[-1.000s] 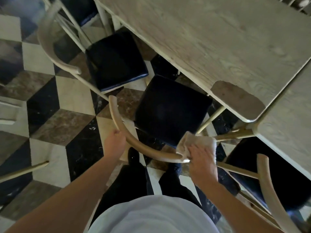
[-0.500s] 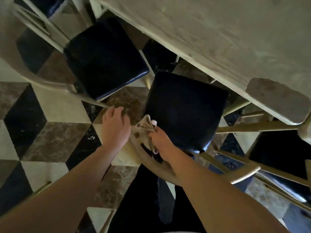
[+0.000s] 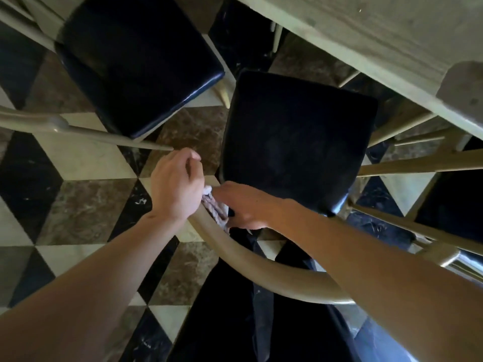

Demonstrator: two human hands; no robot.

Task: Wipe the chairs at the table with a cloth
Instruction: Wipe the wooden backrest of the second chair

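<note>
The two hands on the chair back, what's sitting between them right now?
In the head view, the bunched cloth lies between the left hand and the right hand, pressed onto the curved chair back.

Both arms outstretched, left hand (image 3: 176, 188) fingers curled, right hand (image 3: 244, 206) palm-down.

Dim, shadowy wide-angle view, edges bowed, slight motion blur, faint sheen on dark seat cushions (image 3: 136, 64).
</note>
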